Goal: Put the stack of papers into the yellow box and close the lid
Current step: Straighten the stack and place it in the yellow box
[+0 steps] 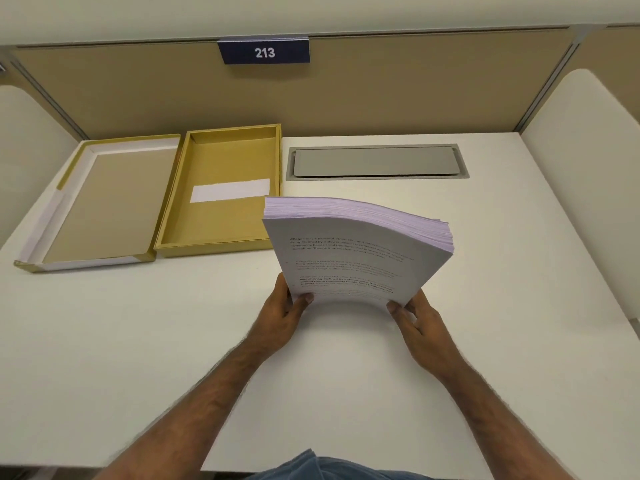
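Both hands grip the near edge of a thick stack of papers [360, 251], the left hand [282, 317] clamped on its near-left corner and the right hand [417, 323] on its near-right corner, thumbs on the printed top sheet, so that the stack is lifted off the white table [519, 306] and bows upward in the middle. The open yellow box [194, 237], a white label on its floor, lies just left of and beyond the stack, whose far-left corner overlaps the box's near-right corner in this view. The lid [100, 202] rests inside-up directly left of the box, touching or nearly touching it, and a grey cable hatch [375, 162] is set into the table to the right, beneath a sign reading 213 [264, 51].
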